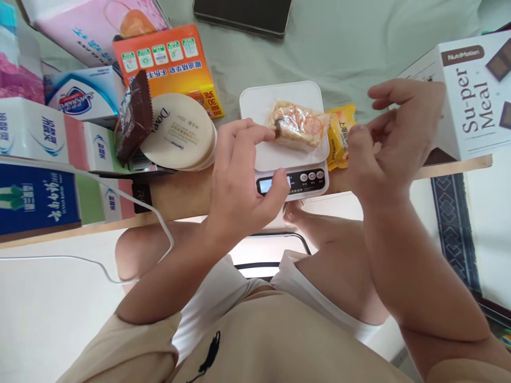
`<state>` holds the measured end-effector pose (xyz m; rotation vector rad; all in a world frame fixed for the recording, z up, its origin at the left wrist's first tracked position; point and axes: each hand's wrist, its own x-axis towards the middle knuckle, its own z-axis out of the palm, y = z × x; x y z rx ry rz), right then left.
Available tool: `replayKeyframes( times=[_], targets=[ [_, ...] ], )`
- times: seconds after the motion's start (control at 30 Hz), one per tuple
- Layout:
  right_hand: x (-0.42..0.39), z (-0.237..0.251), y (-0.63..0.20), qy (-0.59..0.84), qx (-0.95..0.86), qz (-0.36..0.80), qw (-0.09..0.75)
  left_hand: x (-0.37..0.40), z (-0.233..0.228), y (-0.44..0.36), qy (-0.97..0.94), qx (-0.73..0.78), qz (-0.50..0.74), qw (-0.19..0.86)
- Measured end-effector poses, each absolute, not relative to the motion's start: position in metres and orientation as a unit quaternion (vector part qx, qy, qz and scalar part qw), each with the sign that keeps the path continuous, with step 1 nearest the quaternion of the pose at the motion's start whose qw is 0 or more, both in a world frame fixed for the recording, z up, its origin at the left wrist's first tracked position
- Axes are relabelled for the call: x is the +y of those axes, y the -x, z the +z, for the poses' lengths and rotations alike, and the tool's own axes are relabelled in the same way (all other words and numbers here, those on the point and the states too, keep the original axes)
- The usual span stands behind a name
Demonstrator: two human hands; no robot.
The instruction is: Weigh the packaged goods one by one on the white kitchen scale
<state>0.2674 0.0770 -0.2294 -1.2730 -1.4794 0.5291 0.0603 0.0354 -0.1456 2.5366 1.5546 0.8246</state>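
Observation:
A white kitchen scale [255, 101] stands at the table's near edge with a clear-wrapped pale snack [298, 125] lying on its plate. My left hand [239, 175] rests against the scale's left side, thumb over the display, fingertips near the snack; it holds nothing. My right hand [393, 135] hovers to the right of the scale, fingers loosely curled and apart, empty. A yellow snack packet [340, 134] lies between the scale and my right hand.
Left of the scale: a round Dove tin [179, 133], a brown wrapper [133, 114], an orange box [170, 64], soap and tissue boxes [35, 133]. A Su-per Meal box [475, 96] stands right. A dark tablet [243, 16] lies far back. A white cable [131, 202] hangs off the table edge.

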Motion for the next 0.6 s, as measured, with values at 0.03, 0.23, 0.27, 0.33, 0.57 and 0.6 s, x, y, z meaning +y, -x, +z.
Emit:
replayKeyframes(
  times=[0.03, 0.23, 0.27, 0.33, 0.57, 0.6],
  targets=[
    [0.077, -0.226, -0.266, 0.54, -0.632, 0.231, 0.505, 0.036, -0.145, -0.06, -0.82, 0.508, 0.263, 0.026],
    [0.07, -0.206, -0.248, 0.528, -0.73, 0.269, 0.34, 0.036, -0.142, -0.063, -0.809, 0.531, 0.252, 0.024],
    [0.069, -0.204, -0.245, 0.521, -0.738, 0.272, 0.332, 0.037, -0.142, -0.063, -0.81, 0.529, 0.254, 0.021],
    [0.068, -0.203, -0.238, 0.517, -0.744, 0.277, 0.321, 0.038, -0.144, -0.064, -0.816, 0.519, 0.254, 0.014],
    [0.075, -0.201, -0.237, 0.522, -0.741, 0.282, 0.315, 0.04, -0.15, -0.061, -0.824, 0.509, 0.25, 0.014],
    [0.076, -0.202, -0.242, 0.526, -0.732, 0.282, 0.327, 0.04, -0.151, -0.06, -0.825, 0.506, 0.252, 0.018]
  ],
)
